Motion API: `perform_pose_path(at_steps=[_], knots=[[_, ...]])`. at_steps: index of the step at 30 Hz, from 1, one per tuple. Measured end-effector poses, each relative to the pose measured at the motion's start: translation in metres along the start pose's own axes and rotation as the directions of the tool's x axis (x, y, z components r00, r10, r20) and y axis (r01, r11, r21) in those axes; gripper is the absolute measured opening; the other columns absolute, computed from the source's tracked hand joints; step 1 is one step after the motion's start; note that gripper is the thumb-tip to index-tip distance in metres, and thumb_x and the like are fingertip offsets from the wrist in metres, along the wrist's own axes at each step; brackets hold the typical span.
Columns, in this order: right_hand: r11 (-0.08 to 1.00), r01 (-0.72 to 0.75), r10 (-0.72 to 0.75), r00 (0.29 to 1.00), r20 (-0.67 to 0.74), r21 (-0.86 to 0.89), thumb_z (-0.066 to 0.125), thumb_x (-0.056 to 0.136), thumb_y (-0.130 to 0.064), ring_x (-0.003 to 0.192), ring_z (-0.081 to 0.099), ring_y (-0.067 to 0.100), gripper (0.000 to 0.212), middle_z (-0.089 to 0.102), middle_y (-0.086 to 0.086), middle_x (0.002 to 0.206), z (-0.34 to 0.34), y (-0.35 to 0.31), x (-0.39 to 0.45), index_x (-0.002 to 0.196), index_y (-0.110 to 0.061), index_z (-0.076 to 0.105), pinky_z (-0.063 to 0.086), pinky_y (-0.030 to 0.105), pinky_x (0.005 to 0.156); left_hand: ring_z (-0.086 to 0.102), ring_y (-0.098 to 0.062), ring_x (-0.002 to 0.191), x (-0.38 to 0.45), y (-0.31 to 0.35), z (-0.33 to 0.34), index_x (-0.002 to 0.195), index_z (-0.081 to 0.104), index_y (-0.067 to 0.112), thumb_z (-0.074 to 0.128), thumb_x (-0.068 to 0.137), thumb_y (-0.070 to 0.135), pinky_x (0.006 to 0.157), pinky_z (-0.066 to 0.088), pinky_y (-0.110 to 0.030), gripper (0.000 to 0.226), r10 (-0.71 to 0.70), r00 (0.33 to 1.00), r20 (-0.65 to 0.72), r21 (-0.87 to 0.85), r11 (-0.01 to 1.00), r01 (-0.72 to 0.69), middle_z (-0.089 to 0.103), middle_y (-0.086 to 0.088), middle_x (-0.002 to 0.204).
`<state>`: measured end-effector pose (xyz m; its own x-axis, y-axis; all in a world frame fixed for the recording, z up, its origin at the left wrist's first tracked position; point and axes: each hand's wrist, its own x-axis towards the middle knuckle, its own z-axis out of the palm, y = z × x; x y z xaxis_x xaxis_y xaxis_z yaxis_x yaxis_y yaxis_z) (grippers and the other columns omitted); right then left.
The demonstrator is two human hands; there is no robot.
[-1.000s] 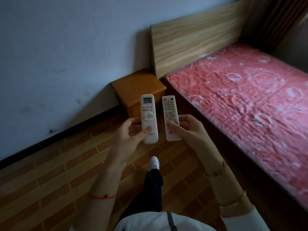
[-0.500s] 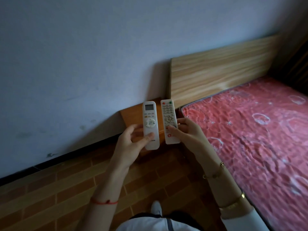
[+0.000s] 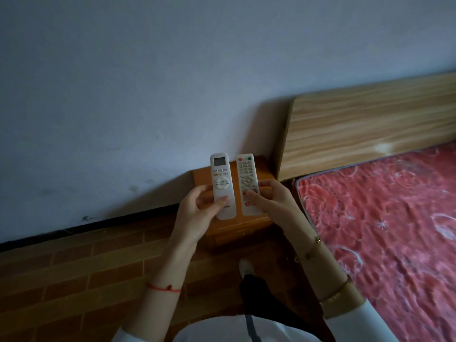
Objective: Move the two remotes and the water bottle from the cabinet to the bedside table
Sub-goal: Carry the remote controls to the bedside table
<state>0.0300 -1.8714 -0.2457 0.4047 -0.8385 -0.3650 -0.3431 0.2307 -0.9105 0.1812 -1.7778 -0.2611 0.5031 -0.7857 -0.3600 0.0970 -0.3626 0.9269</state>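
Note:
My left hand (image 3: 197,213) grips a white air-conditioner remote (image 3: 221,178) with a small screen at its top. My right hand (image 3: 274,206) holds a white TV remote (image 3: 248,178) with many small buttons. Both remotes are upright, side by side, held just above the orange wooden bedside table (image 3: 262,169), which stands against the wall beside the bed. Most of the table's top is hidden behind the remotes and my hands. No water bottle or cabinet is in view.
A bed with a red patterned mattress (image 3: 385,218) and a wooden headboard (image 3: 365,124) fills the right side. A pale wall (image 3: 148,82) with a black skirting runs behind. The floor (image 3: 74,280) is brick-patterned. My leg and white shoe (image 3: 246,266) are below.
I have walked closer to the bedside table. Both hands with the remotes now hang right over its top, where earlier they were short of it.

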Motion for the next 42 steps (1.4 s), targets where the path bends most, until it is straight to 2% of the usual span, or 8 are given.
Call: perform_pose_path(at_steps=[4, 14, 18, 27, 30, 34, 37, 42], knots=[[0.999, -0.035, 0.036, 0.998, 0.052, -0.028, 0.066, 0.085, -0.021, 0.091, 0.068, 0.017, 0.041, 0.066, 0.009, 0.113, -0.013, -0.007, 0.076, 0.119, -0.008, 0.047, 0.058, 0.027, 0.073, 0.067, -0.016, 0.098, 0.06, 0.007, 0.025, 0.131, 0.053, 0.02, 0.076, 0.076, 0.032, 0.075, 0.06, -0.033, 0.06, -0.05, 0.996, -0.077, -0.016, 0.999, 0.049, 0.067, -0.001, 0.115], [0.961, -0.171, 0.204, 0.969, 0.139, -0.219, 0.066, 0.086, -0.021, 0.085, 0.066, 0.013, 0.039, 0.065, 0.007, 0.109, 0.001, 0.025, 0.247, 0.117, -0.01, 0.046, 0.054, 0.021, 0.062, 0.066, -0.018, 0.099, 0.207, -0.024, 0.056, 0.125, 0.059, 0.017, 0.08, 0.074, 0.024, 0.088, 0.057, -0.042, 0.055, -0.192, 0.958, -0.212, -0.008, 0.981, 0.195, 0.07, -0.004, 0.113], [0.935, -0.24, 0.285, 0.947, 0.149, -0.26, 0.067, 0.085, -0.02, 0.091, 0.067, 0.018, 0.036, 0.065, 0.009, 0.111, 0.023, 0.067, 0.297, 0.112, -0.012, 0.046, 0.058, 0.031, 0.074, 0.066, -0.019, 0.103, 0.255, -0.066, 0.056, 0.125, 0.061, 0.014, 0.08, 0.074, 0.021, 0.09, 0.056, -0.04, 0.055, -0.27, 0.938, -0.219, 0.014, 0.96, 0.279, 0.07, -0.005, 0.116], [0.887, -0.369, 0.408, 0.907, 0.101, -0.277, 0.067, 0.085, -0.017, 0.096, 0.065, 0.021, 0.046, 0.063, 0.011, 0.119, 0.072, 0.204, 0.387, 0.123, -0.009, 0.043, 0.057, 0.031, 0.075, 0.068, -0.017, 0.102, 0.346, -0.205, 0.066, 0.121, 0.064, 0.019, 0.078, 0.074, 0.018, 0.089, 0.057, -0.042, 0.049, -0.41, 0.875, -0.256, -0.026, 0.908, 0.418, 0.071, -0.002, 0.115], [0.876, -0.373, 0.417, 0.905, 0.091, -0.306, 0.068, 0.084, -0.017, 0.097, 0.068, 0.024, 0.047, 0.065, 0.013, 0.118, 0.082, 0.248, 0.412, 0.123, -0.008, 0.043, 0.058, 0.034, 0.077, 0.067, -0.017, 0.104, 0.368, -0.247, 0.07, 0.122, 0.064, 0.019, 0.077, 0.077, 0.017, 0.088, 0.057, -0.035, 0.047, -0.413, 0.873, -0.261, 0.017, 0.902, 0.432, 0.071, -0.001, 0.116], [0.87, -0.343, 0.4, 0.911, 0.102, -0.355, 0.067, 0.085, -0.017, 0.092, 0.068, 0.023, 0.046, 0.066, 0.015, 0.116, 0.092, 0.293, 0.433, 0.123, -0.006, 0.043, 0.054, 0.024, 0.063, 0.066, -0.015, 0.105, 0.385, -0.291, 0.077, 0.122, 0.064, 0.019, 0.075, 0.078, 0.016, 0.066, 0.05, -0.013, 0.045, -0.402, 0.872, -0.28, 0.057, 0.899, 0.433, 0.07, 0.002, 0.117], [0.865, -0.302, 0.371, 0.923, 0.105, -0.402, 0.067, 0.086, -0.018, 0.092, 0.069, 0.023, 0.045, 0.067, 0.015, 0.116, 0.099, 0.316, 0.442, 0.122, -0.006, 0.043, 0.05, 0.017, 0.055, 0.065, -0.003, 0.087, 0.391, -0.317, 0.081, 0.121, 0.065, 0.022, 0.076, 0.077, 0.019, 0.054, 0.048, -0.008, 0.045, -0.364, 0.883, -0.296, 0.125, 0.901, 0.414, 0.071, 0.005, 0.114], [0.86, -0.214, 0.293, 0.95, 0.105, -0.464, 0.065, 0.087, -0.017, 0.089, 0.071, 0.024, 0.041, 0.068, 0.015, 0.113, 0.106, 0.342, 0.444, 0.118, -0.006, 0.042, 0.058, 0.028, 0.063, 0.066, -0.003, 0.086, 0.392, -0.344, 0.088, 0.123, 0.063, 0.018, 0.076, 0.077, 0.018, 0.061, 0.052, -0.007, 0.048, -0.263, 0.909, -0.322, 0.194, 0.922, 0.336, 0.072, 0.0, 0.112]])
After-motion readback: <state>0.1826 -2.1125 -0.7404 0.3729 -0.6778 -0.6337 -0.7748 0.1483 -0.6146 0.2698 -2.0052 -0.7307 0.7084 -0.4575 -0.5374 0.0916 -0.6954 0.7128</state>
